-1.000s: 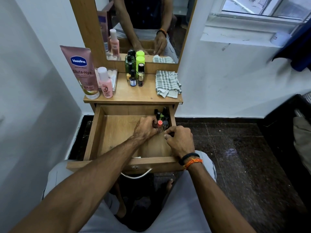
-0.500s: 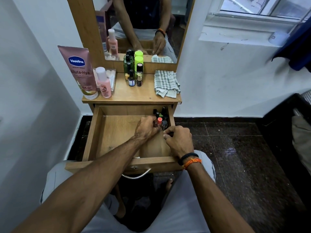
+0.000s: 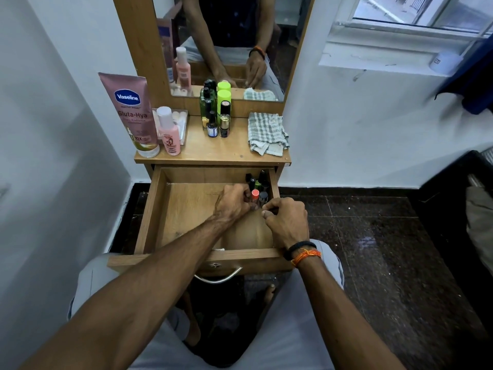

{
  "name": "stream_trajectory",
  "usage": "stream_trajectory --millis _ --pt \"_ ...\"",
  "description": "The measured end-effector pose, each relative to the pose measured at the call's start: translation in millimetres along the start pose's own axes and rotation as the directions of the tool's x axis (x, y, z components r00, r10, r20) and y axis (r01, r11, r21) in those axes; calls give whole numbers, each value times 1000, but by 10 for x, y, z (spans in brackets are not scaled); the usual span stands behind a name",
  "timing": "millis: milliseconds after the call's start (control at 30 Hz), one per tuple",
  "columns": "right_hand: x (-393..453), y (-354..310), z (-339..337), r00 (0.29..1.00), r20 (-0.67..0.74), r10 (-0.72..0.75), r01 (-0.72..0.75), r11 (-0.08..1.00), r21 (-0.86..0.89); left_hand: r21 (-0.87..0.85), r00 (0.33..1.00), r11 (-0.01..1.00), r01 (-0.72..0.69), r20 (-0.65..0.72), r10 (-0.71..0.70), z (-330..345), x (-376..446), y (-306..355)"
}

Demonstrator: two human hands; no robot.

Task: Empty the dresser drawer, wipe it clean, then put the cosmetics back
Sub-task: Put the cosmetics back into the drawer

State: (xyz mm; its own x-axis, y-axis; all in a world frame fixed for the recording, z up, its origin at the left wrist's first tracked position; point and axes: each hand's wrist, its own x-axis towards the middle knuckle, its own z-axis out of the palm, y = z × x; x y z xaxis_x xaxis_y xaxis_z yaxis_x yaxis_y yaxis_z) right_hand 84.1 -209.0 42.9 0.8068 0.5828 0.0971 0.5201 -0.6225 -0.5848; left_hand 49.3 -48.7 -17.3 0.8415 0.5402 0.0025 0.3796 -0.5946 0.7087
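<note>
The wooden dresser drawer (image 3: 157,217) is pulled out over my lap. Several small cosmetics (image 3: 257,181) stand packed in its back right corner. My left hand (image 3: 233,202) reaches into that corner, its fingers curled around an orange-capped tube (image 3: 255,194) beside a grey-capped one (image 3: 263,196). My right hand (image 3: 286,222) hovers just right of it with thumb and forefinger pinched together; I cannot see whether anything is between them. More cosmetics wait on the dresser top (image 3: 229,149): a pink Vaseline tube (image 3: 130,113), a pink bottle (image 3: 168,132), green bottles (image 3: 223,101) and small vials (image 3: 212,126).
A checked cloth (image 3: 266,133) lies crumpled on the right of the dresser top. A clear box (image 3: 181,121) sits behind the pink bottle. The mirror (image 3: 229,44) rises behind. White walls close in on the left and right, and a dark tiled floor (image 3: 373,236) is on the right.
Both hands stay in the drawer's back right corner and have barely moved. The orange-capped tube shows a little more clearly beside my left fingers.
</note>
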Motion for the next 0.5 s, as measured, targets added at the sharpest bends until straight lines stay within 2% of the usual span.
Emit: stream_trajectory --millis 400,500 --pt "118 -55 93 990 -71 118 -115 993 40 -6 999 999 43 15 -43 -105 -39 -109" --pt "150 -41 132 990 -70 123 -120 991 52 -7 1000 1000 2 25 -2 -86 -40 -100"
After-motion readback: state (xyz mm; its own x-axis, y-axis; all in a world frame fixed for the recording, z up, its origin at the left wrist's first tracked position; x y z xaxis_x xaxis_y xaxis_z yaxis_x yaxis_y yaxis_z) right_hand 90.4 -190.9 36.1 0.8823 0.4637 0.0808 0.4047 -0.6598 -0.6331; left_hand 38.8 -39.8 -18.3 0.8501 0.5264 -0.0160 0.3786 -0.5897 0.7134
